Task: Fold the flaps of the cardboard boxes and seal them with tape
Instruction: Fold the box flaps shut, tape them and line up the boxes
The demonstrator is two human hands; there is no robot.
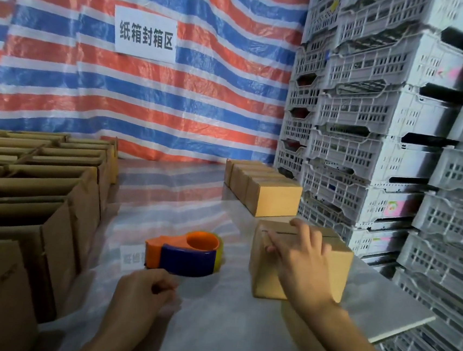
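— Nearest to you, what is there?

— Both my forearms, coming in from the bottom edge. My left hand (142,291) is low over the tabletop (224,324) with its fingers curled into the palm, holding nothing. Just beyond its knuckles the tape dispenser (186,253) lies on its side, orange and dark blue, with a yellowish roll showing at its right end. Whether hand and dispenser touch, I cannot tell.

— And the other hand?

— My right hand (298,264) lies on top of a small cardboard box (267,275), fingers spread and fairly straight across the top, thumb at the left edge. The flaps are folded down and a dark seam runs along the top. I cannot tell if tape is on it. This box stands on the tabletop to the right of the dispenser, apart from it.

— What lies farther off?

— At the back right, a row of closed boxes (271,190) stands side by side, near the one under my hand. On the left are open cartons (38,199) in rows, flaps up. Behind hangs a red, blue and white striped tarp (147,96) bearing a white sign (146,35) printed 纸箱封箱区. On the right rise stacks of grey slotted plastic crates (384,133).
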